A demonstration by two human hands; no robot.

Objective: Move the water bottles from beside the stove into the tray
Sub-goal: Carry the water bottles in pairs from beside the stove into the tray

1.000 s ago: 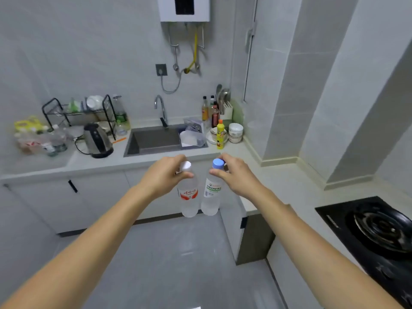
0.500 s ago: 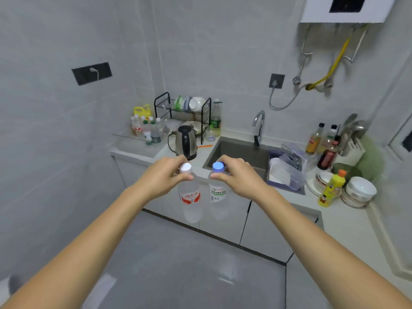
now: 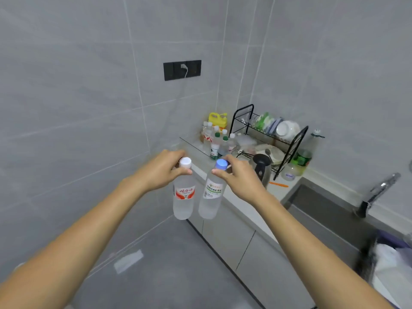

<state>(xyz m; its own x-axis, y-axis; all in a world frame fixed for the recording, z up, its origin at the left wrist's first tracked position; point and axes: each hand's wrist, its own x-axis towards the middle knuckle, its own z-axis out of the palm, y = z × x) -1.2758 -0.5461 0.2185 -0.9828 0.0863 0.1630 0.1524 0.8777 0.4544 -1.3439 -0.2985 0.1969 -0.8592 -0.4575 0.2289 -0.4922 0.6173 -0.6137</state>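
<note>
**Two bottles mid-carry, hanging by the necks**

Left hand [image 3: 160,172] has its fingers pinched round the neck of the clear plastic water bottle with the white cap and red label [image 3: 183,195], so it dangles straight down over the floor. Just beside it, the right hand [image 3: 243,177] grasps the clear bottle with the blue cap and green-and-white label [image 3: 211,192] the same way. My guess is a neck grip keeps both upright and ready to drop in. Far off, the clear tray [image 3: 191,146] on the desk corner already holds several small bottles [image 3: 217,141], beside the black wire dish rack [image 3: 267,139].
</note>
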